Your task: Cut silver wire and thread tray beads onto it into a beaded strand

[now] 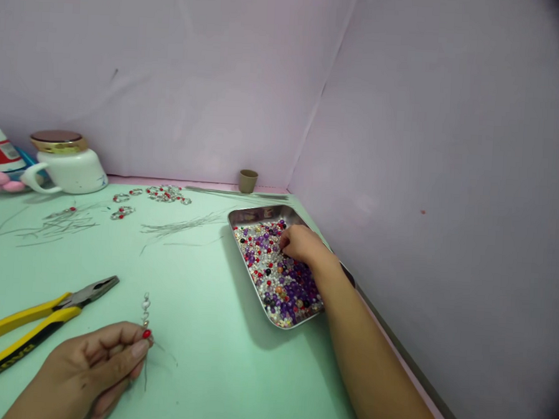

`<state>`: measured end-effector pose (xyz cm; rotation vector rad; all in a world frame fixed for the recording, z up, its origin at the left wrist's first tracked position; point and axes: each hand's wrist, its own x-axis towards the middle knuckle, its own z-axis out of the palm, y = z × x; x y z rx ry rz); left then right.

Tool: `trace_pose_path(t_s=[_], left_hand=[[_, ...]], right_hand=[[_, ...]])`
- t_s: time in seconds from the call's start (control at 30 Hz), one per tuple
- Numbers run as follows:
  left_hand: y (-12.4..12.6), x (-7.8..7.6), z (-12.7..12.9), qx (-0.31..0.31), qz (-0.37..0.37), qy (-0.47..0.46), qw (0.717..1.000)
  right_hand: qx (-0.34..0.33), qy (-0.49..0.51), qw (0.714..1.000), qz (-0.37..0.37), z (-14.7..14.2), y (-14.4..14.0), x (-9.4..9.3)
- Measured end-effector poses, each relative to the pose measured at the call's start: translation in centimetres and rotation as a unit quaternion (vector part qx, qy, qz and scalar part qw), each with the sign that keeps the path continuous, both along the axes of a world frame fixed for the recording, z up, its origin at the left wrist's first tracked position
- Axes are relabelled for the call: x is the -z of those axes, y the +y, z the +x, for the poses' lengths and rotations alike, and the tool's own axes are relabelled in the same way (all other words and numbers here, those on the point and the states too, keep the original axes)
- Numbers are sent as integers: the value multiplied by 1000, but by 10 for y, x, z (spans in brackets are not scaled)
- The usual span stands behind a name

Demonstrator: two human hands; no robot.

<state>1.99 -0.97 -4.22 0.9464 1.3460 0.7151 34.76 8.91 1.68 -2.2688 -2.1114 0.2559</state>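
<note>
My left hand (100,366) is closed in a pinch on a beaded wire (146,305). White or clear beads stand above the fingertips, a red bead sits right at them, and thin wire ends stick out below and to the right. My right hand (301,243) reaches into a metal tray (265,305) of mixed purple, red, white and black beads (276,265). Its fingers are drawn together, touching the beads; whatever lies between the fingertips is hidden. Left of my left hand lie pliers (63,311) with yellow and black handles.
Beaded wire loops (165,194) and cut wire pieces (180,224) lie toward the back. A small olive cup (248,181) stands by the wall. At the back left are a lidded white mug (73,170) and a red-and-white container (1,151). A wall (424,211) bounds the right side.
</note>
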Motion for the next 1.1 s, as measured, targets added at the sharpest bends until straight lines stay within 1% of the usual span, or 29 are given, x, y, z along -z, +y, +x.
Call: trace_pose_path(t_s=[0.07,0.2,0.27,0.3,0.37,0.4,0.43,0.47,0.5,0.53,0.57,0.6,0.63,0.67,0.7,0.77,0.8,0.87,0.93,1.03,1.1], left_hand=[[-1,-7,2,14,5,13,1000],[-5,-26,10,32,23,30,999],[-6,-30,12,34,34,4,999],[-6,-31,12,31,36,-10,999],[-7,-31,10,23,37,-37,998],[-8,-31,8,19,39,-48,998],[-9,-31,7,16,39,-56,998],[-9,-31,6,14,40,-63,997],[-10,-32,5,12,41,-67,997],[-10,-33,4,8,43,-68,997],[-10,-34,3,3,47,-66,997],[-10,-35,3,-2,54,-62,997],[-9,-37,2,-10,61,-58,996],[-8,-38,1,-17,66,-54,996],[-7,-39,1,-24,68,-51,996],[-5,-41,-1,-34,70,-45,996],[-4,-42,-2,-34,72,-42,996],[-4,-44,-3,-33,78,-36,996],[-4,-46,-4,-34,87,-36,995],[-5,-50,-3,-38,105,-48,993],[-7,-51,-2,-37,113,-52,992]], right_hand=[[2,-15,1000,6,-1,-2,2],[-2,-16,1000,24,3,-3,0],[4,-8,998,56,2,-1,-6],[6,-1,996,87,-2,-2,-12],[-17,72,976,205,-18,-9,-28],[-36,138,958,247,-31,-17,-37],[-43,223,934,275,-47,-28,-47],[-48,320,906,271,-66,-40,-55],[-56,417,875,238,-85,-54,-60],[-73,506,842,176,-106,-69,-61],[-90,584,800,107,-125,-83,-59],[-100,649,754,23,-143,-95,-53],[-94,698,709,-41,-158,-106,-43],[-82,723,679,-95,-170,-114,-32],[-63,735,663,-131,-180,-121,-19],[-1,754,641,-143,-190,-129,4],[21,757,636,-150,-192,-131,13],[52,760,628,-161,-191,-132,25],[67,765,617,-170,-189,-131,30],[77,775,602,-177,-189,-130,32],[78,772,605,-179,-190,-131,30]])
